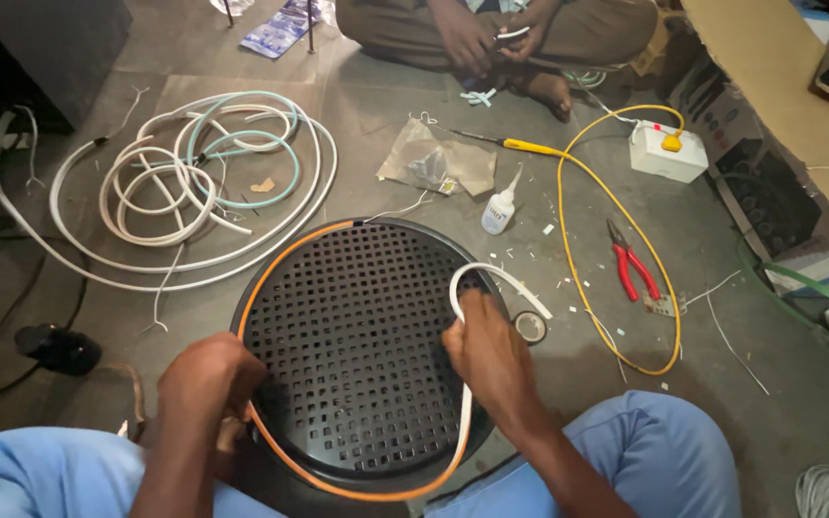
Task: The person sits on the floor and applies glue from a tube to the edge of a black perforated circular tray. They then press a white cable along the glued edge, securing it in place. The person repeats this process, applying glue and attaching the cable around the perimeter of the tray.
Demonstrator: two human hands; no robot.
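Black and perforated, a round grille (357, 336) lies on the grey floor (530, 384) between the person's blue-clad knees, with an orange strip (271, 278) seated along its rim from about 12 o'clock round the left side to 5 o'clock. The left hand (208, 374) is closed on the rim at 8 o'clock, pressing on the orange strip. The right hand (486, 350) grips a white strip (491, 278) at the grille's 3 o'clock edge; the strip loops up above the fingers and also runs down along the rim under the hand. Just beside that hand, at 3 o'clock, sits a tape roll (530, 327). A glue bottle (499, 209) stands at 1 o'clock from the grille, red pliers (631, 269) lie at 2 o'clock inside a yellow cable (616, 211), and coiled white strips (184, 182) lie at 10 o'clock. Another person's hands (491, 38) work at 12 o'clock.
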